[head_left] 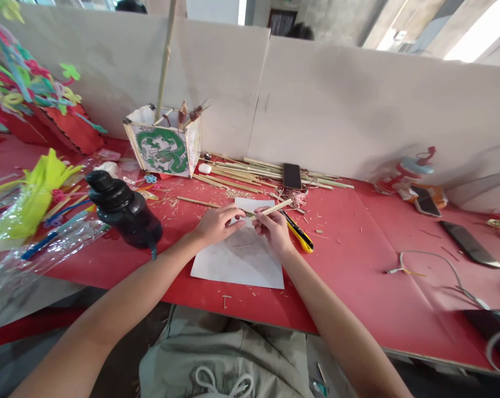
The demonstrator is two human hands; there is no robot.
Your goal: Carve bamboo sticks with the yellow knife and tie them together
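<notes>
Over a white sheet of paper (237, 265), my two hands are close together. My right hand (272, 225) is closed round a pale bamboo strip (278, 207), which points up to the right. My left hand (220, 224) has its thumb and fingertips near a darker thin piece between the hands; whether it grips that piece is too small to tell. Just right of my right hand lies a yellow and black utility knife (300, 235). Another thin strip (198, 202) lies on the table beyond my left hand.
A black bottle (125, 213) stands left of my left forearm. Behind are a dragon-painted box (162, 146), a pile of bamboo strips (233, 174) and a phone (291, 176). Plastic-wrapped craft material (38, 199) lies left; a cable (432, 253) and another phone (469, 243) lie right on the red table (353, 287).
</notes>
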